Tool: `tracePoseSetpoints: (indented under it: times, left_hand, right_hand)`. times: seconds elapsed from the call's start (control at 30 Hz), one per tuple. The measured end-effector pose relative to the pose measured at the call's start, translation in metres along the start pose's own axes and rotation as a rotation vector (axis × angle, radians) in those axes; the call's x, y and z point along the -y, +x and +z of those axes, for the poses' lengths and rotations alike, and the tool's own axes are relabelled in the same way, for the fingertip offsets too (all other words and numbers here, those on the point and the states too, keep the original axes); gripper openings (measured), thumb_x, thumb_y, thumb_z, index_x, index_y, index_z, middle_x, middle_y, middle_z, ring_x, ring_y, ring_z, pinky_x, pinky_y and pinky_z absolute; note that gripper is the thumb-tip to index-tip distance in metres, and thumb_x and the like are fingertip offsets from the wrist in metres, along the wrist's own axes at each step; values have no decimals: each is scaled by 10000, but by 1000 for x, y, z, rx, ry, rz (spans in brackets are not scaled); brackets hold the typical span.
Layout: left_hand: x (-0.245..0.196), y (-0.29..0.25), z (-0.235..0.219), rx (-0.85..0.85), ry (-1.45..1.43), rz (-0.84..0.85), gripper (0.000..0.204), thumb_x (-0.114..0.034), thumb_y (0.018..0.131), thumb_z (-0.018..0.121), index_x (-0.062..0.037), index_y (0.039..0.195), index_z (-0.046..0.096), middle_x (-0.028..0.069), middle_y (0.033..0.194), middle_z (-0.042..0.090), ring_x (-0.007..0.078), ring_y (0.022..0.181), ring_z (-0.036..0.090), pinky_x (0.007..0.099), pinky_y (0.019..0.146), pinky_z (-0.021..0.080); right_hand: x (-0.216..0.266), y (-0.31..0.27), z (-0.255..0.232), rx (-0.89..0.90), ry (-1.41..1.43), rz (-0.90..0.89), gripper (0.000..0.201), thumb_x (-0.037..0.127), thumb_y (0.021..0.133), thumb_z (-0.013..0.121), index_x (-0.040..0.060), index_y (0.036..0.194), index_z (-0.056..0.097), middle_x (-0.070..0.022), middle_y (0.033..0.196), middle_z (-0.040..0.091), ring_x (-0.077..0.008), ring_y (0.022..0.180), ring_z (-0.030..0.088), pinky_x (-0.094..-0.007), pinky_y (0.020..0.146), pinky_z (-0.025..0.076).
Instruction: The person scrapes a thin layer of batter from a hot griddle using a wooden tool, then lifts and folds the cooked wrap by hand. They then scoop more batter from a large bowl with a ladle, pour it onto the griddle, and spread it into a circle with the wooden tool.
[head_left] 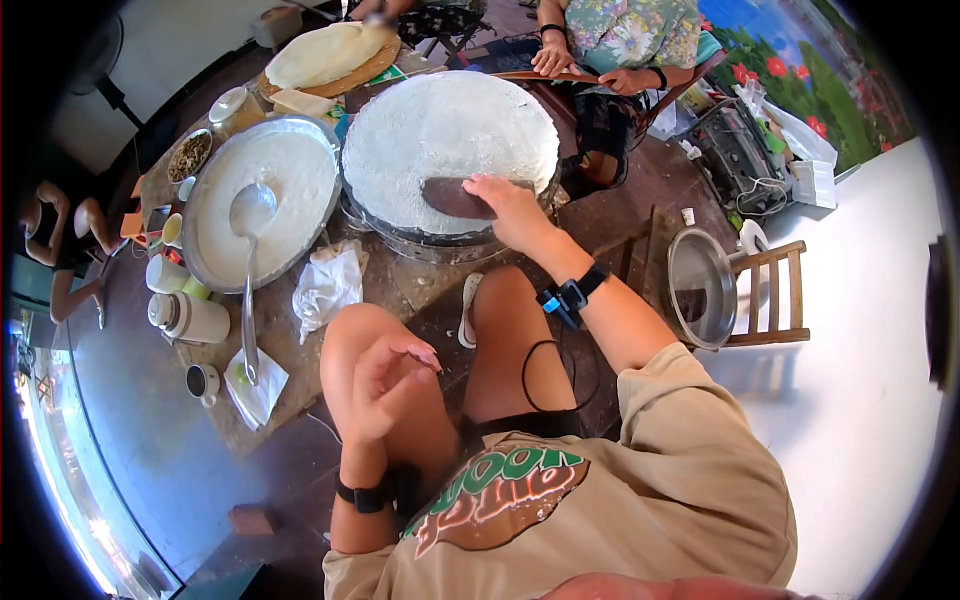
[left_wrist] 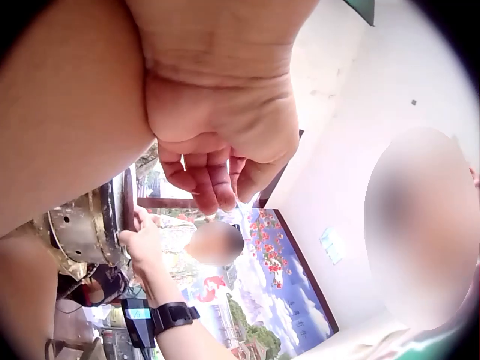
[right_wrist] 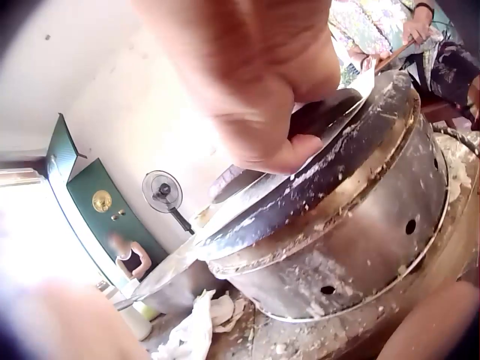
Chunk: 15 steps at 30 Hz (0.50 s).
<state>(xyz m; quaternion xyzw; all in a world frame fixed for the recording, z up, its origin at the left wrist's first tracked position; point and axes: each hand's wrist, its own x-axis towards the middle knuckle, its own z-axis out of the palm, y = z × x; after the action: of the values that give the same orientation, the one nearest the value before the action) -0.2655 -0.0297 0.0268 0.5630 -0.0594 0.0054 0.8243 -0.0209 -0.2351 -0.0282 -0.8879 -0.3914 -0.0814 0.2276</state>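
A round griddle (head_left: 420, 130) is covered with a white layer of batter. The right hand (head_left: 508, 208) grips a dark flat scraper (head_left: 455, 198) at the griddle's near right edge. From the right wrist view, the right hand (right_wrist: 262, 97) holds the dark scraper (right_wrist: 326, 111) low over the griddle's rim (right_wrist: 300, 187), its thumb bent along it. The left hand (head_left: 385, 385), fingers loosely bent and holding nothing, rests over the left thigh; the left wrist view shows the same left hand (left_wrist: 221, 127) empty.
Left of the griddle stands a wide pan (head_left: 205, 255) of batter with a ladle (head_left: 250, 290) in it. A crumpled white cloth (head_left: 328, 288), thermos (head_left: 190, 317) and cup (head_left: 202, 383) are nearby. Two people sit beyond; a metal basin (head_left: 701, 300) stands at right.
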Motion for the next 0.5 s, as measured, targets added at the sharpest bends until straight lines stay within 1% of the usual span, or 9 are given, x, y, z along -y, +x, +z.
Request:
tracePoseSetpoints:
  times: [0.07,0.1,0.2,0.23,0.33,0.37,0.47,0.5]
  left_hand:
    - [3,-3,0,-14,-67,28,191,43,791,565,-7,973,540,68,917,567,165,860,548,294,774,445]
    - [3,-4,0,-11,-59,38,193,51,794,559,-6,977,536,70,918,563,167,862,547,296,773,445]
    - [6,-6,0,7,-31,63,197,69,799,542,-1,983,524,74,918,554,172,864,545,300,771,444]
    - [7,-7,-1,7,-25,73,196,73,800,539,1,981,522,75,916,554,173,861,546,299,770,445]
    - [2,-10,3,-33,-15,72,185,68,786,521,-2,958,518,80,894,564,185,835,563,301,768,451]
    - [1,-11,3,-57,-18,68,180,63,780,514,-4,947,517,82,884,570,191,823,571,302,767,454]
    - [7,-18,-5,-93,-38,63,177,66,780,512,-5,942,512,88,880,570,192,811,571,305,759,458]
    - [7,-18,-7,-110,-31,68,174,66,781,514,-5,940,510,90,879,570,192,806,572,305,753,461]
  right_hand:
    - [17,-12,-3,3,69,11,570,-119,654,512,79,1188,500,-136,1251,502,-327,1178,450,-408,997,364]
    - [20,-16,0,-22,72,-32,563,-117,663,503,76,1192,497,-145,1249,499,-333,1182,443,-420,1004,351]
    - [29,-31,1,-12,55,-34,511,-93,680,500,39,1173,506,-170,1252,494,-330,1181,445,-442,1018,329]
    - [30,-33,3,-22,26,-53,490,-85,706,479,32,1182,497,-172,1253,493,-328,1187,441,-443,1022,322]
    - [36,-44,-3,40,-10,-71,464,-61,737,466,32,1191,489,-170,1232,506,-327,1183,444,-447,1022,319]
    - [35,-48,-5,23,5,-87,430,-45,757,458,49,1174,509,-158,1215,515,-324,1178,447,-457,1022,314]
    - [43,-51,-29,-84,37,-64,508,-93,731,435,74,1205,514,-146,1219,519,-337,1165,452,-430,1039,300]
    - [42,-47,-37,-121,-52,-100,491,-84,736,440,75,1193,523,-140,1210,524,-331,1163,455,-425,1042,299]
